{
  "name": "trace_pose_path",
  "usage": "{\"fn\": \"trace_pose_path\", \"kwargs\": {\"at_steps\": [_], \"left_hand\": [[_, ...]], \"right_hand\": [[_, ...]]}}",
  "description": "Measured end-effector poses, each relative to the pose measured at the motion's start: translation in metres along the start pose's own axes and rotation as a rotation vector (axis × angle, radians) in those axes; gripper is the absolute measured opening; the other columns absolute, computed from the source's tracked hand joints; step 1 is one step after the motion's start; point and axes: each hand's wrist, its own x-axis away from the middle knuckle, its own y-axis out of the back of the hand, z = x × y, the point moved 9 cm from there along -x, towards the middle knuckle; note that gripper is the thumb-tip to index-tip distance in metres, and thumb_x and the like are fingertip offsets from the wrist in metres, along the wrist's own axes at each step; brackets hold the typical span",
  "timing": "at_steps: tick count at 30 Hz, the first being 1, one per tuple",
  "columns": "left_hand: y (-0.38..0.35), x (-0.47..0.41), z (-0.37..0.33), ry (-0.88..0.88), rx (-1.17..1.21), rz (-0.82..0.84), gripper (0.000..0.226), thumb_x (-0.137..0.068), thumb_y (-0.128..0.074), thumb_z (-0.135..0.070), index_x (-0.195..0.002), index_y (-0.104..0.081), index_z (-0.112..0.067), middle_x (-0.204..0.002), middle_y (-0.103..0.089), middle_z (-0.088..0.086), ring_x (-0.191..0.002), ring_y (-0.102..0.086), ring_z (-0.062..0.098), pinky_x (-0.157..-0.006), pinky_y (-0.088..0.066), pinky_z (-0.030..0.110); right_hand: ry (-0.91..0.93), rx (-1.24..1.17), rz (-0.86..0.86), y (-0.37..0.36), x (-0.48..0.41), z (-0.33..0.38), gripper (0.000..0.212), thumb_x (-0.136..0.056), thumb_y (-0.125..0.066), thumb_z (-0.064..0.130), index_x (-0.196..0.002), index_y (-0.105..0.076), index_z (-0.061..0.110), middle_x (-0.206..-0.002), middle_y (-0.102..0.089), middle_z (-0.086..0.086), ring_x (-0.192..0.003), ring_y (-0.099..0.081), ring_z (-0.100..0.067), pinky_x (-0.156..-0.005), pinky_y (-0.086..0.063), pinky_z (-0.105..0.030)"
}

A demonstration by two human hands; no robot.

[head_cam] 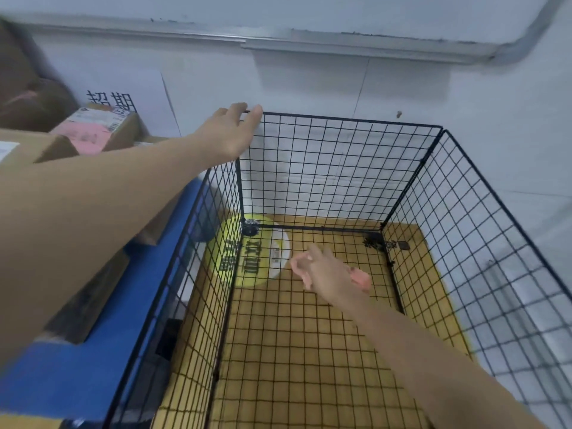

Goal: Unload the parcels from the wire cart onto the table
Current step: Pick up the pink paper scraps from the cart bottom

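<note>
The black wire cart stands open-topped beside a blue table. My right hand is low inside the cart, near its far end, and grips a small pink parcel that sticks out on both sides of the hand. Nothing else lies on the cart's wire floor. My left hand reaches across the table to the cart's far left top corner and rests on the rim with fingers extended. Several cardboard parcels sit on the table, among them a box with a pink label.
More brown boxes lie on the table under my left forearm. A white wall stands right behind the cart. Below the wire floor are yellowish tiles and a round yellow floor sticker.
</note>
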Motion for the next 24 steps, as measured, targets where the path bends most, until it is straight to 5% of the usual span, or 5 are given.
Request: {"fn": "trace_pose_path", "kwargs": {"at_steps": [7, 11, 24], "left_hand": [[-0.003, 0.022, 0.006, 0.111, 0.041, 0.073, 0.072, -0.096, -0.02, -0.06, -0.153, -0.005, -0.019, -0.16, -0.009, 0.004, -0.146, -0.012, 0.023, -0.116, -0.011, 0.04], [-0.001, 0.046, 0.001, 0.112, 0.153, 0.048, 0.066, -0.1, -0.025, -0.051, -0.152, -0.009, -0.014, -0.158, -0.019, 0.005, -0.143, -0.022, 0.023, -0.114, -0.016, 0.033], [-0.001, 0.101, 0.005, 0.168, 0.345, 0.058, 0.066, -0.097, -0.018, -0.058, -0.153, -0.005, -0.025, -0.158, -0.017, -0.003, -0.145, -0.018, 0.019, -0.115, -0.012, 0.032]], "right_hand": [[-0.327, -0.022, -0.065, -0.002, 0.059, -0.105, 0.048, -0.08, -0.068, 0.017, -0.125, -0.053, 0.023, -0.137, -0.041, -0.006, -0.122, -0.046, -0.029, -0.091, -0.053, -0.044], [-0.426, -0.152, -0.128, 0.001, 0.064, -0.111, 0.042, -0.079, -0.07, 0.022, -0.119, -0.057, 0.026, -0.129, -0.045, -0.007, -0.11, -0.053, -0.027, -0.093, -0.051, -0.042], [0.076, -0.409, -0.012, -0.013, 0.059, 0.148, 0.043, -0.08, -0.065, 0.008, -0.121, -0.057, 0.02, -0.143, -0.034, 0.002, -0.131, -0.035, -0.022, -0.109, -0.038, -0.043]]}}
